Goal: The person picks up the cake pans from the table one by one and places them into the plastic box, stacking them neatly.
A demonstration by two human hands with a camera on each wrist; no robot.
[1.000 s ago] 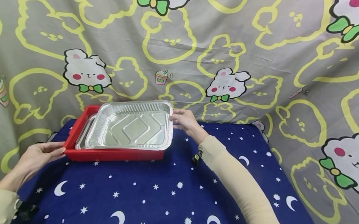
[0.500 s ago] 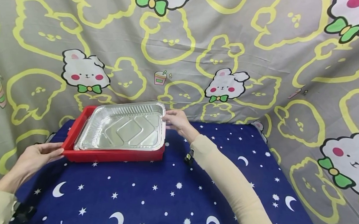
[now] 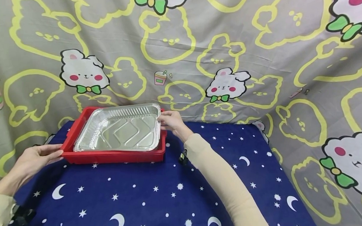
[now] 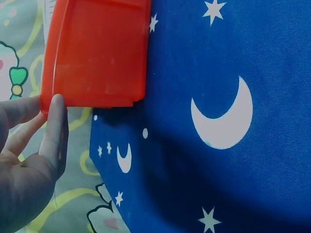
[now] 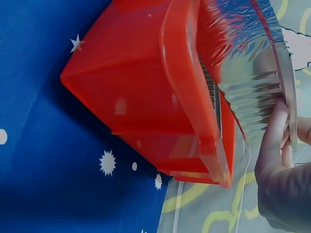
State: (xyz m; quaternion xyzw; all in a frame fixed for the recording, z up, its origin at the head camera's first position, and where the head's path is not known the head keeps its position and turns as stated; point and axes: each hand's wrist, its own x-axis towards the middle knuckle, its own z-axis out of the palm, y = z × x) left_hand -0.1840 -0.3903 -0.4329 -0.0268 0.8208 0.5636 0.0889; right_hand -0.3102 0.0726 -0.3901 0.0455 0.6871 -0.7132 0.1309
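Observation:
A shallow silver foil tray (image 3: pixel 122 130) lies tilted over a red plastic bin (image 3: pixel 115 158), its left end down inside and its right end higher. My right hand (image 3: pixel 175 123) pinches the foil tray's right rim. In the right wrist view, the thumb lies along the ribbed foil wall (image 5: pixel 252 97), held above the bin's rim (image 5: pixel 187 82). A ridged silver surface (image 5: pixel 212 92) shows inside the bin beneath it. On the left, my left hand (image 3: pixel 34 159) pinches the bin's near left corner, with fingertips at the rim in the left wrist view.
A dark blue cloth (image 3: pixel 152 206) with white moons and stars covers the table. Close behind the bin hangs a grey curtain (image 3: pixel 177 59) with rabbit prints, which continues along the right side (image 3: pixel 305 186).
My right hand has moved left and slightly down with the foil tray, which now sits more over the bin. A silver rim visible under its left side is now covered. The left hand stays put.

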